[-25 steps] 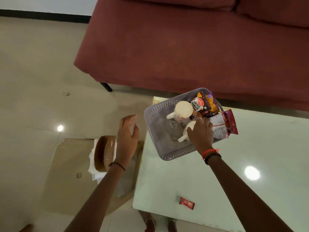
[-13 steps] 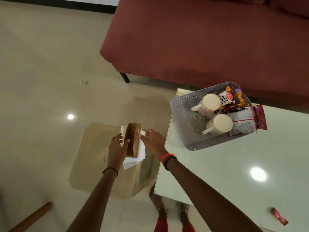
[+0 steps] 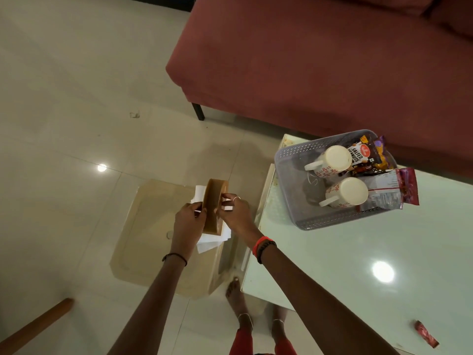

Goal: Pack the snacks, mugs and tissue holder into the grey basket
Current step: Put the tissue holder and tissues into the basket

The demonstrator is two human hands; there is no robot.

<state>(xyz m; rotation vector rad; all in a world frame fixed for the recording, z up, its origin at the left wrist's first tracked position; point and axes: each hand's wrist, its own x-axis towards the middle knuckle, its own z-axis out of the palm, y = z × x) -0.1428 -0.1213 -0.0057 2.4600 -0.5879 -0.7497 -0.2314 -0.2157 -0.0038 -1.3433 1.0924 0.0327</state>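
left hand (image 3: 188, 221) curled, grips tissue holder (image 3: 214, 206) left side | right hand (image 3: 234, 213) pinches its right edge | over low glass table (image 3: 143, 252)

both hands grip tissue holder (image 3: 213, 204) over low side table (image 3: 143, 242) | left hand (image 3: 188, 222) | right hand (image 3: 234, 213) | basket (image 3: 294, 175) holds two mugs, snacks

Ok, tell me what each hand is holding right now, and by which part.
Both hold the brown wooden tissue holder stuffed with white tissues: the left hand grips its left side, the right hand pinches its right edge.
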